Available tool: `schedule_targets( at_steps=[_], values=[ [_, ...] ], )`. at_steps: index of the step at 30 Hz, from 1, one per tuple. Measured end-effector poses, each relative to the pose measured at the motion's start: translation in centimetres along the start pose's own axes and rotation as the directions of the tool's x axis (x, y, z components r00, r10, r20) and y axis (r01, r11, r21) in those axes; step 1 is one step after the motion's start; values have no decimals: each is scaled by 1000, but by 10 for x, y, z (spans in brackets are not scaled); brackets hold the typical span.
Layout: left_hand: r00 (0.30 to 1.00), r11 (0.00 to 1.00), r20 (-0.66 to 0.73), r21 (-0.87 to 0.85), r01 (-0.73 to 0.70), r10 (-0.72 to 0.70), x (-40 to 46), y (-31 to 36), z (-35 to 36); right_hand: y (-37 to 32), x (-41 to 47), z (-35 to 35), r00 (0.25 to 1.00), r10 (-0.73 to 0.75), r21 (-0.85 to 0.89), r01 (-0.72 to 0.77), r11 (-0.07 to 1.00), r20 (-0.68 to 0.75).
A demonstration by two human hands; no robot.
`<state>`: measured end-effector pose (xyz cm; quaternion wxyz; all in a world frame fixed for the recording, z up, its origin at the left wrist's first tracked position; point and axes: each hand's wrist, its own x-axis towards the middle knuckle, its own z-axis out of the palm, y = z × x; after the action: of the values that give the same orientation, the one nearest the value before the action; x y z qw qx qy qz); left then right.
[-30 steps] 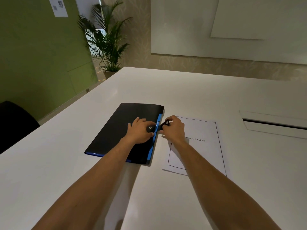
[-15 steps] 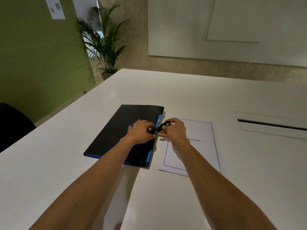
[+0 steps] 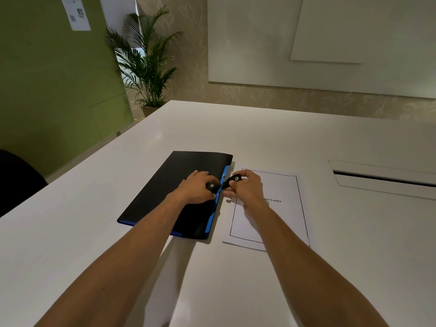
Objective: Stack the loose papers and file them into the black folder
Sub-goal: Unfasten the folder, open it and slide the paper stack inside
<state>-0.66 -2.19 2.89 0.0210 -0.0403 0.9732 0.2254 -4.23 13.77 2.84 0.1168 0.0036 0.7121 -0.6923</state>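
At the black folder (image 3: 169,194), its flap tab (image 3: 233,180) has been lifted slightly by the pinching right hand (image 3: 247,187) — left hand (image 3: 195,187) pressed flat, fingers relaxed — opening is under way.

a black folder (image 3: 174,197) with a blue edge lies closed on a white worktop (image 3: 259,138), a stack of papers (image 3: 280,192) with a framed title page just beside it. the left hand (image 3: 195,188) rests on the folder; the right hand (image 3: 245,187) pinches a small black clasp (image 3: 232,181) at the folder's edge. a potted palm (image 3: 146,64) stands behind.
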Motion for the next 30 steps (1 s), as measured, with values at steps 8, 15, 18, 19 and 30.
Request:
schedule_targets(
  at_steps=[8,15,18,19,30],
  values=[
    [992,985,-76,132,109,-100,-6,21,7,-7,-5,3,999,-39,-24,39,999,-1],
    [987,945,-41,287,158,-153,-2,38,5,1,-7,9,994,-110,-62,109,992,-13],
    [982,892,-107,414,184,-153,-9,51,-7,-3,-6,11,992,-124,-64,123,990,-18],
    [981,872,-140,452,186,-137,-13,55,-14,-3,-5,11,994,-111,-33,111,993,-5],
    [908,852,-363,389,350,-207,-26,46,-50,-14,-4,6,995,-99,42,97,994,34]
  ],
)
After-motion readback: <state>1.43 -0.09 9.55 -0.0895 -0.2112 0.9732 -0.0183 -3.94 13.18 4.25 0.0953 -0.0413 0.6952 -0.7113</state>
